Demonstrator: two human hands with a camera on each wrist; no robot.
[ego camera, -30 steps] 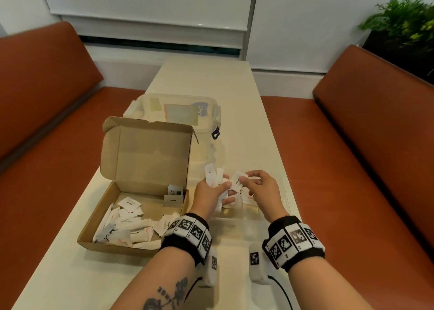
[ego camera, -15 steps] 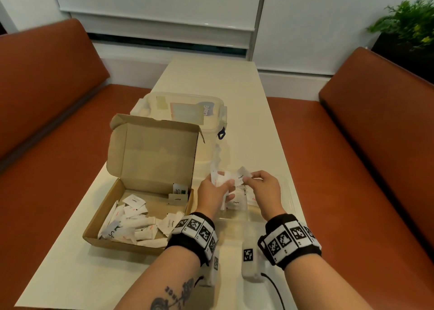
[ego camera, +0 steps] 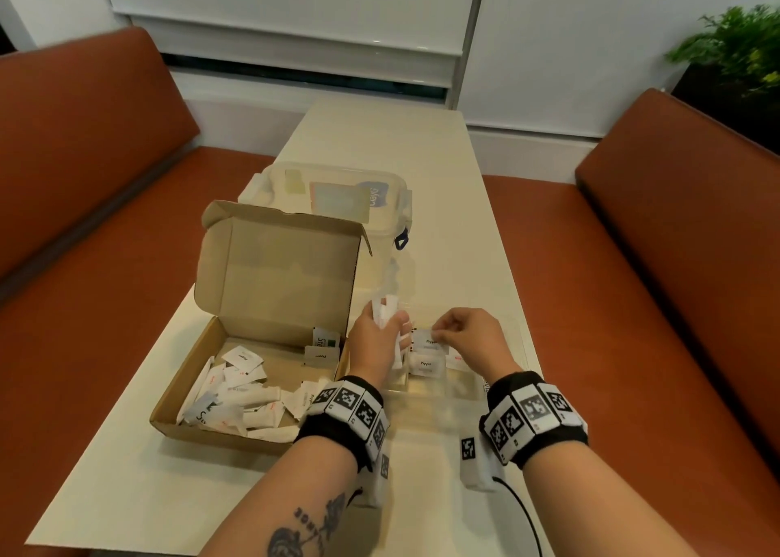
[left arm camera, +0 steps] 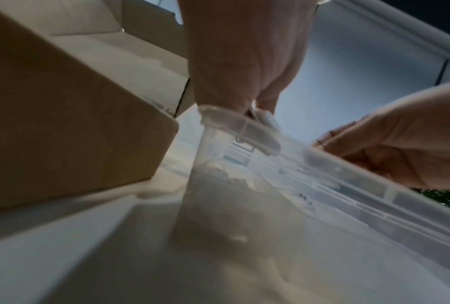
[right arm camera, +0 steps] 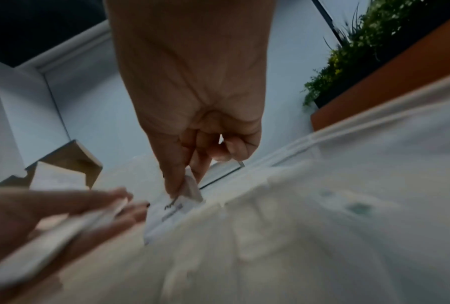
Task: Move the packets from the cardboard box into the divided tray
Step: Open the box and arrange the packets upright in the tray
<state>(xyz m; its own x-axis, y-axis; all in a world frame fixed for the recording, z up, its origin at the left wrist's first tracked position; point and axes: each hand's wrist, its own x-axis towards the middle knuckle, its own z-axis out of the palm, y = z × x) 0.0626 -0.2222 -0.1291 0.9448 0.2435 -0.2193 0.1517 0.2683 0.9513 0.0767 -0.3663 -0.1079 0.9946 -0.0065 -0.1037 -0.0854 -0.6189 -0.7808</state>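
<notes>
the left hand (ego camera: 375, 345) grips a bunch of packets (ego camera: 386, 309) above the clear tray (ego camera: 513, 337); the right hand (ego camera: 468, 339) pinches one packet (ego camera: 426, 340) over it. more lie in the box (ego camera: 202, 387) on the tabletop (ego camera: 443, 227).

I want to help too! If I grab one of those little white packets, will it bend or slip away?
Probably bends: the packet pinched by the right hand looks thin and flat. Likely very light, since the left hand holds several at once. Slipperiness I cannot tell.

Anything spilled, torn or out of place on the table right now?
Nothing stands out. Loose packets lie inside the cardboard box; the left hand holds a bunch, and the right hand pinches one over the divided tray.
</notes>
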